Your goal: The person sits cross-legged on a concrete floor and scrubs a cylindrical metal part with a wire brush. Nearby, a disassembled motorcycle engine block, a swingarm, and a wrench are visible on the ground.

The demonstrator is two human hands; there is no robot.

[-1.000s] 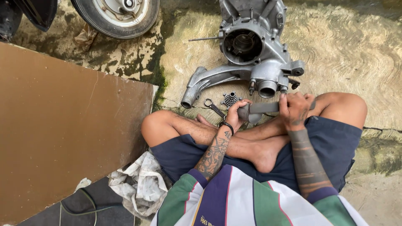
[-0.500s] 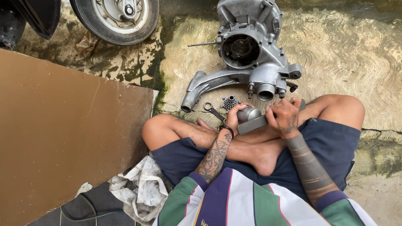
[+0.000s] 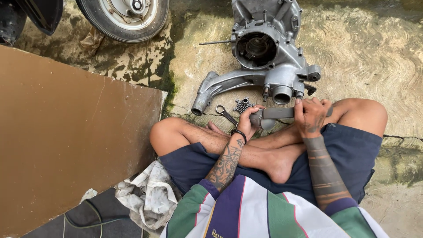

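Observation:
I sit cross-legged on the ground and hold a grey metal engine part over my legs. My left hand is closed round its rounded left end. My right hand grips its flat bar end on the right. Just beyond my hands lies a grey engine casing with a long arm reaching left. A small wrench and a small toothed round part lie on the ground beside my left hand.
A large brown board covers the ground at left. A wheel with a tyre stands at the top. A dirty rag and a black cable lie by my left thigh. The concrete is damp and mossy.
The grey part has been turned in my hands, from tilted to nearly level. Both hands keep their hold, and the view has shifted slightly.

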